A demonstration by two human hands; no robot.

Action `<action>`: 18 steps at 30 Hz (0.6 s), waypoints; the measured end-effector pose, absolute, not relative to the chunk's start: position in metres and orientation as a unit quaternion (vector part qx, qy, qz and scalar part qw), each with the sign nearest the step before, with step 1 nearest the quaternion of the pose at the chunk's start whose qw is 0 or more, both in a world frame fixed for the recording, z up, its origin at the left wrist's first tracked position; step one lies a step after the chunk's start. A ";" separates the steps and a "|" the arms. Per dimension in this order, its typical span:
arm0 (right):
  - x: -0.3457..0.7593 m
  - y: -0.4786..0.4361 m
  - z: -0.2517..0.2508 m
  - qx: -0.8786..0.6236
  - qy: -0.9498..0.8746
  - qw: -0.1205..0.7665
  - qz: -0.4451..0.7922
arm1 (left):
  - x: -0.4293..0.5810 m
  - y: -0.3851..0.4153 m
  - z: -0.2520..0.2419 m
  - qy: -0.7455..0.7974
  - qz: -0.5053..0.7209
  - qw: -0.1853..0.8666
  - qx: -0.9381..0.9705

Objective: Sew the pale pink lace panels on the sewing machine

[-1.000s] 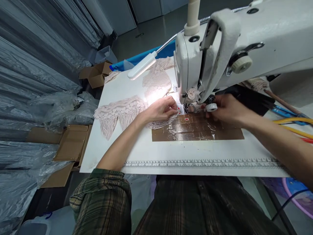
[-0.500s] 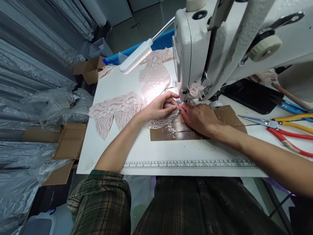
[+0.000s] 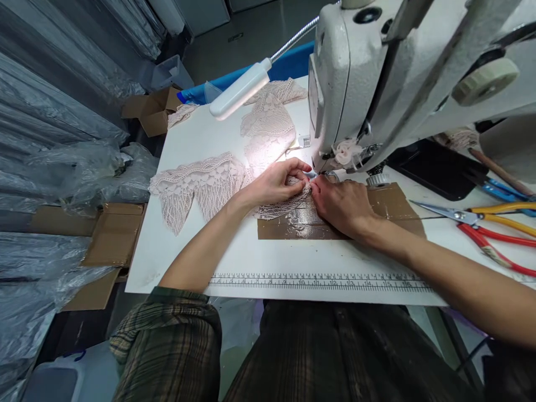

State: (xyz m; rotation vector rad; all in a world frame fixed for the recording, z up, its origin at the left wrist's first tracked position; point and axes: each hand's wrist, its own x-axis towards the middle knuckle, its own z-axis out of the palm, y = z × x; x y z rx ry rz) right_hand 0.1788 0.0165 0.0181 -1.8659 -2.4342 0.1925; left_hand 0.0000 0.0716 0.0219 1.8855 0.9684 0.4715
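Pale pink lace trim runs across the white table and passes under my left hand. The thumb and fingers of that hand pinch the lace close to the sewing machine. My right hand is closed on the same lace's end, just in front of the needle area, with its fingertips meeting those of my left. The exact grip and the needle are partly hidden behind my fingers. Beneath the hands lies a brown taped sheet. A small fabric rosette hangs on the machine head.
A white lamp shines on the lace from the back. At right lie a black phone-like slab, yellow-handled scissors and red-handled pliers or snips. A ruler strip follows the front edge. Cardboard boxes stand at left.
The view has shifted slightly, so the machine appears farther right and larger. Both hands keep nearly the same place and hold at the lace.
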 end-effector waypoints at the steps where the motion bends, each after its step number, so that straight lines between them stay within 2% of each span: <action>1: 0.179 0.017 0.017 -0.605 -0.793 0.044 0.055 | -0.001 0.071 0.022 0.394 0.192 0.470 0.766; 6: 0.181 0.018 0.010 -0.587 -0.803 0.094 0.032 | 0.000 0.069 0.023 0.408 0.190 0.468 0.760; 11: 0.182 0.018 0.009 -0.587 -0.803 0.090 0.046 | 0.002 0.069 0.021 0.417 0.197 0.453 0.763; 15: 0.187 0.018 0.011 -0.579 -0.805 0.106 0.082 | 0.002 0.070 0.018 0.402 0.205 0.452 0.770; 18: 0.201 0.021 0.017 -0.541 -0.815 0.140 0.153 | 0.001 0.069 0.017 0.396 0.207 0.445 0.776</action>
